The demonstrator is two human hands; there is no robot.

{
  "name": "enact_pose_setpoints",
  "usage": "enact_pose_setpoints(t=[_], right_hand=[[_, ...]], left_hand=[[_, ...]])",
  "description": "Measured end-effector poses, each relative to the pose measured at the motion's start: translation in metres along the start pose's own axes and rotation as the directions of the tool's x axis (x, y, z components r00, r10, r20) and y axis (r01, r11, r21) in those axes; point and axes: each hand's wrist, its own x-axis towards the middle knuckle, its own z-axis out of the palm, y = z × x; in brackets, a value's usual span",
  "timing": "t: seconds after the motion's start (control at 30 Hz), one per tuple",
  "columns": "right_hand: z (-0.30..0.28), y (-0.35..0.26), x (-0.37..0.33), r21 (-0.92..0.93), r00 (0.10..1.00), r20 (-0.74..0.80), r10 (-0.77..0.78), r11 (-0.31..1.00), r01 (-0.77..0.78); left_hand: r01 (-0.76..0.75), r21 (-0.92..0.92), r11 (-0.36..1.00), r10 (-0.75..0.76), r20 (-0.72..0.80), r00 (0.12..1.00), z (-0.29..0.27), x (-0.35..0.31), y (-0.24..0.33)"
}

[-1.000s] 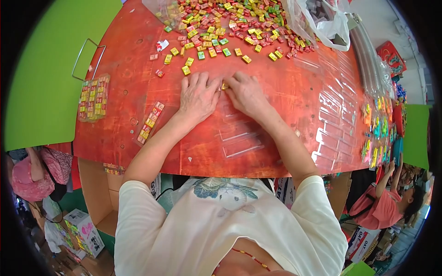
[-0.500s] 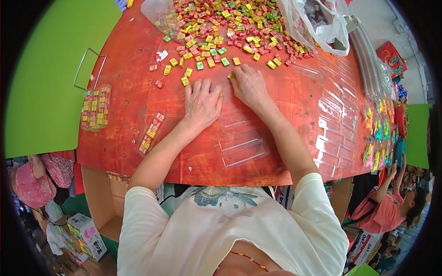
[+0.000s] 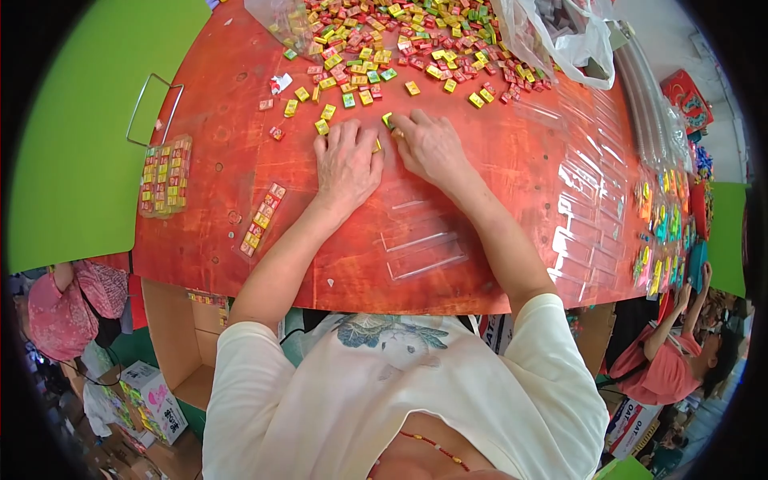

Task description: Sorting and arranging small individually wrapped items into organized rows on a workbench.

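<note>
My left hand (image 3: 347, 164) lies palm down on the red table with bent fingers. A small yellow block (image 3: 377, 146) shows between its thumb and index finger. Beside it, to the right, my right hand (image 3: 433, 150) has curled fingers closed at a small green-and-yellow block (image 3: 387, 120); the palm side of both hands is hidden. Just beyond the left fingertips lies a loose yellow block (image 3: 322, 127). Nearer me, between the forearms, rest clear plastic trays (image 3: 424, 254). A narrow clear tray filled with red and yellow blocks (image 3: 262, 220) is left of my left forearm.
A large heap of small red, yellow and green blocks (image 3: 400, 40) spreads across the far side. White plastic bags (image 3: 580, 48) lie at far right, with clear trays (image 3: 588, 208) below. Stacked filled trays (image 3: 166, 176) stand at the left edge. Another person (image 3: 660, 360) is at right.
My right hand has drawn back slightly toward me, and a green-and-yellow block now sits at its fingertips. The left hand stays nearly in place. The whole view has shifted a little.
</note>
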Motion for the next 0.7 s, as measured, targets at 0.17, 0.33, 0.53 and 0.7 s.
enact_pose_setpoints(t=[0.17,0.33,0.53,0.7], right_hand=[[-0.010,-0.011,-0.019,0.153,0.997,0.021,-0.068,0.986,0.064],[-0.006,0.014,-0.019,0.300,0.994,-0.024,0.103,0.949,-0.091],[0.007,-0.007,-0.007,0.142,0.991,-0.046,0.126,0.983,-0.118],[0.009,0.000,-0.008,0.371,0.988,-0.076,0.134,0.923,-0.097]], left_hand=[[-0.038,0.040,0.998,0.039,-0.011,0.999,-0.002,0.004,0.001],[-0.052,0.026,0.998,0.051,0.010,0.999,-0.001,0.003,-0.001],[-0.052,0.025,0.998,0.052,-0.003,0.999,0.004,0.000,-0.003],[-0.022,-0.181,0.983,0.018,-0.026,0.999,-0.003,0.000,-0.018]])
